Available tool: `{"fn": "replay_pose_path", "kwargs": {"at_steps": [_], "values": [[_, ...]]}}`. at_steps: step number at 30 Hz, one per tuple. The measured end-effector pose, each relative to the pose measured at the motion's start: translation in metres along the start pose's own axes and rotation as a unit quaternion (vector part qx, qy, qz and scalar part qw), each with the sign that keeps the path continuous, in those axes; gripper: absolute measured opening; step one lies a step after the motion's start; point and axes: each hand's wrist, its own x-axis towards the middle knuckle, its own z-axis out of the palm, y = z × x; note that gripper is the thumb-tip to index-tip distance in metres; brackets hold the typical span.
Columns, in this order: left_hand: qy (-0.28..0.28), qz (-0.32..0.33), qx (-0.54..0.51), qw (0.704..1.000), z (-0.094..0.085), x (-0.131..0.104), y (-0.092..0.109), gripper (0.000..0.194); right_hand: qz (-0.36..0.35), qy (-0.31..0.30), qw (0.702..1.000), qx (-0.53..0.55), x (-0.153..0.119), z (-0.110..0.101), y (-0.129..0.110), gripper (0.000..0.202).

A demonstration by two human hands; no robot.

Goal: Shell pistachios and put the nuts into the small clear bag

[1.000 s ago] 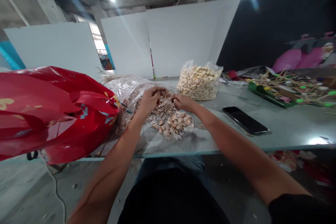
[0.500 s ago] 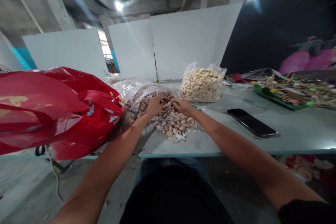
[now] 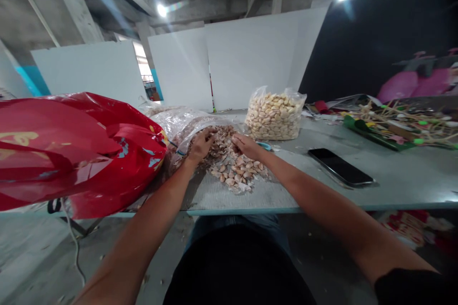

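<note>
My left hand point(image 3: 201, 146) is over the brown husks point(image 3: 224, 139) at the mouth of a clear plastic bag point(image 3: 179, 119), fingers a little apart and holding nothing I can see. To its right, my right hand point(image 3: 247, 147) is closed, with thumb and fingers pressed together at the edge of the husks. Whatever it pinches is too small or hidden to name. In front of both hands lies a loose pile of brown, clove-like pieces point(image 3: 238, 171) mixed with pale papery flakes. A blue ring-shaped handle point(image 3: 264, 146) shows just behind my right wrist.
A clear bag of pale, cream-coloured pieces point(image 3: 274, 116) stands behind the pile. A large red plastic bag point(image 3: 121, 152) fills the left side. On the right lie a black phone point(image 3: 339, 167) and a heap of thin sticks point(image 3: 404, 124) with coloured bits.
My left hand has moved left, away from my right hand, and its fingers have spread. My right hand stays closed in nearly the same place.
</note>
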Motion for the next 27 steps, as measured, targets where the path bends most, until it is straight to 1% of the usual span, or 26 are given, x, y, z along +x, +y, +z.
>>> {"fn": "replay_pose_path", "kwargs": {"at_steps": [4, 5, 7, 9, 11, 13, 15, 18, 22, 25, 27], "values": [[-0.072, -0.036, -0.135, 0.987, 0.011, -0.006, 0.015, 0.039, -0.025, -0.013, 0.997, 0.071, 0.000, 0.006, -0.003, 0.043], [-0.082, -0.037, -0.154, 0.984, 0.013, -0.008, 0.018, 0.039, -0.030, -0.014, 0.996, 0.082, 0.000, 0.007, -0.003, 0.045], [-0.083, -0.050, -0.168, 0.981, 0.016, -0.012, 0.024, 0.039, -0.029, -0.016, 0.994, 0.105, 0.000, 0.008, -0.004, 0.046], [-0.073, -0.056, -0.172, 0.981, 0.015, -0.014, 0.028, 0.040, -0.025, -0.021, 0.993, 0.117, 0.000, 0.008, -0.005, 0.047], [-0.062, -0.050, -0.173, 0.982, 0.014, -0.015, 0.029, 0.041, -0.029, -0.025, 0.994, 0.101, -0.001, 0.008, -0.007, 0.048], [-0.048, -0.030, -0.159, 0.986, 0.013, -0.015, 0.030, 0.039, -0.035, -0.028, 0.996, 0.073, -0.002, 0.008, -0.010, 0.049], [-0.036, 0.004, -0.133, 0.990, 0.012, -0.015, 0.031, 0.034, -0.036, -0.033, 0.997, 0.060, -0.003, 0.009, -0.012, 0.049], [-0.036, 0.038, -0.103, 0.993, 0.010, -0.015, 0.034, 0.028, -0.037, -0.037, 0.997, 0.064, -0.004, 0.009, -0.012, 0.046], [-0.047, 0.034, -0.083, 0.995, 0.008, -0.013, 0.037, 0.032, -0.025, -0.039, 0.997, 0.054, -0.004, 0.007, -0.013, 0.043], [-0.057, 0.056, -0.070, 0.994, 0.006, -0.013, 0.038, 0.027, -0.021, -0.044, 0.998, 0.045, -0.005, 0.006, -0.015, 0.040], [-0.050, 0.057, -0.071, 0.995, 0.006, -0.013, 0.039, 0.025, -0.029, -0.048, 0.997, 0.048, -0.006, 0.006, -0.016, 0.040]]}}
